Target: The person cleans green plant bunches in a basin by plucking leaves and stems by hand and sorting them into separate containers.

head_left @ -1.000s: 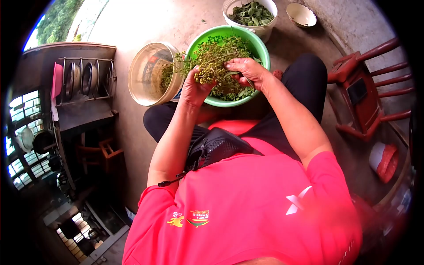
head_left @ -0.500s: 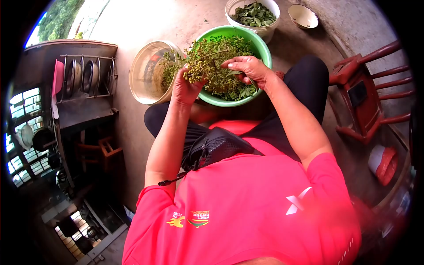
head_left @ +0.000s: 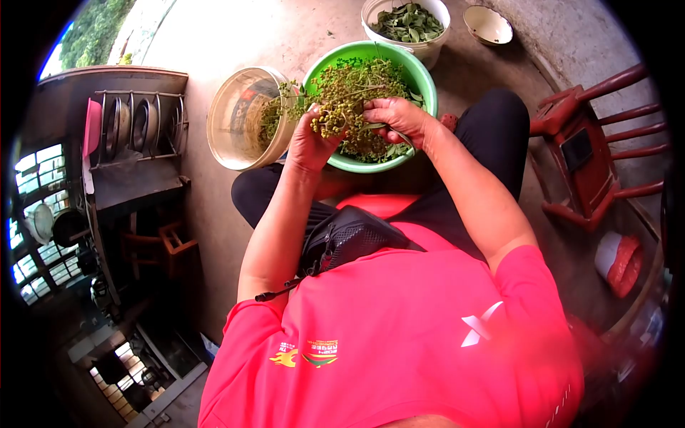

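My left hand (head_left: 311, 148) is closed around a sprig of small yellow-green berries (head_left: 341, 118), which rises over the rim of a green basin (head_left: 430, 89). Facing it from the right, my right hand (head_left: 399, 120) has its thumb and fingers pinched at the sprig's edge, with a narrow leaf (head_left: 374, 126) and a thin stem showing by the fingers. More berries and stems fill the basin below both hands. The exact spot where the right fingertips grip is partly hidden.
Left of the basin, a tipped whitish bucket (head_left: 225, 132) holds more stems. Beyond stands a white bucket (head_left: 367, 16) of green leaves, beside a shallow bowl (head_left: 488, 26). A red wooden chair (head_left: 596, 167) is at right; a dish rack (head_left: 139, 128) is at left.
Both hands have come closer together, the left moving right with the berry sprig. My right hand has shifted slightly, its fingers now against the sprig.
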`<act>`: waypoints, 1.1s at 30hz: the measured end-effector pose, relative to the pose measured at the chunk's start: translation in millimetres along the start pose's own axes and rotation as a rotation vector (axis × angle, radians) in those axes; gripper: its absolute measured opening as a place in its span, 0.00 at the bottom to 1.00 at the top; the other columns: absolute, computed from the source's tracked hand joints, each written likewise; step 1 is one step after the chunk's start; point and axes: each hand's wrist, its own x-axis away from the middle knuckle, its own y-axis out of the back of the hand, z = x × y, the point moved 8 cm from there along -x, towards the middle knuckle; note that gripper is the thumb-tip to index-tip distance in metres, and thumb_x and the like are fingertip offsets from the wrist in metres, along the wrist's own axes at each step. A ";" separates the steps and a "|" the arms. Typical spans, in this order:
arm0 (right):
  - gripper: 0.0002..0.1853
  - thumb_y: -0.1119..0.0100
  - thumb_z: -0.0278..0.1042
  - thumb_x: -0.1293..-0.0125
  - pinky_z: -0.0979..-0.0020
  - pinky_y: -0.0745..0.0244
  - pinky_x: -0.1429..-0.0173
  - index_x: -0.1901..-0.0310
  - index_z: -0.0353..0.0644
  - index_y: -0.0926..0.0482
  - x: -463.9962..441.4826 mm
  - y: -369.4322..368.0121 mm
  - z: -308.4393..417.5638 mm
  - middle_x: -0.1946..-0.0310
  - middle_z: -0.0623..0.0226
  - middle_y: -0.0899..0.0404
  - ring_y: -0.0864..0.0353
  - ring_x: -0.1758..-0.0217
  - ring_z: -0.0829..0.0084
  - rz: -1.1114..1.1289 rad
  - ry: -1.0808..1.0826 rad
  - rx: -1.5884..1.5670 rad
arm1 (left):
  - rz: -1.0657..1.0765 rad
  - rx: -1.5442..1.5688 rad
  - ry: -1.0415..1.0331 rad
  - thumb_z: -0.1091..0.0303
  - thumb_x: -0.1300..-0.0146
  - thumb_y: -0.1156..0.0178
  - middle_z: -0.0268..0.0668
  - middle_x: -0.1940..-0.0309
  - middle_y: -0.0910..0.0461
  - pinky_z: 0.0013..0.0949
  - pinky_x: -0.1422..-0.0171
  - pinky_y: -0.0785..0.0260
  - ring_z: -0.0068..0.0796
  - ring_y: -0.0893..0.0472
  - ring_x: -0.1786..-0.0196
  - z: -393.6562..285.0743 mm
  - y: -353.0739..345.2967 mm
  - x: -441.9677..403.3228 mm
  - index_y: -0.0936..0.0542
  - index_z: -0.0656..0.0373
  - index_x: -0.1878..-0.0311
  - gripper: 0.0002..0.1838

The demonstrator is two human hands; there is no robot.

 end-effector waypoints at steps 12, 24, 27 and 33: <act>0.08 0.44 0.34 0.36 0.81 0.37 0.79 0.58 0.45 0.21 24.4 -0.1 47.3 0.78 0.77 0.25 0.34 0.82 0.88 -0.321 0.471 0.461 | -0.010 -0.161 -0.097 0.69 0.43 0.41 0.31 0.55 0.23 0.45 0.48 0.28 0.31 0.23 0.52 -13.5 -7.2 5.7 0.26 0.51 0.53 0.13; 0.12 0.43 0.35 0.42 0.64 0.26 0.66 0.56 0.52 0.25 28.3 -16.3 55.8 0.74 0.62 0.20 0.20 0.71 0.61 -0.508 0.656 1.136 | 0.004 -0.209 -0.051 0.64 0.43 0.39 0.33 0.55 0.22 0.38 0.51 0.28 0.30 0.24 0.52 -6.8 -13.4 3.6 0.25 0.51 0.54 0.13; 0.09 0.43 0.36 0.42 0.62 0.26 0.65 0.59 0.50 0.25 26.8 -14.8 53.4 0.74 0.63 0.20 0.19 0.70 0.60 -0.519 0.581 1.171 | -0.042 -0.208 -0.076 0.63 0.42 0.39 0.32 0.55 0.22 0.40 0.51 0.29 0.30 0.24 0.52 -8.8 -1.8 -3.3 0.24 0.50 0.55 0.12; 0.09 0.45 0.41 0.43 0.58 0.25 0.59 0.61 0.52 0.26 22.1 -8.5 46.6 0.70 0.63 0.19 0.19 0.64 0.58 -0.554 0.402 1.215 | -0.005 -0.253 -0.131 0.64 0.42 0.39 0.31 0.56 0.24 0.45 0.49 0.30 0.32 0.25 0.50 -5.8 -0.9 -2.1 0.24 0.50 0.56 0.11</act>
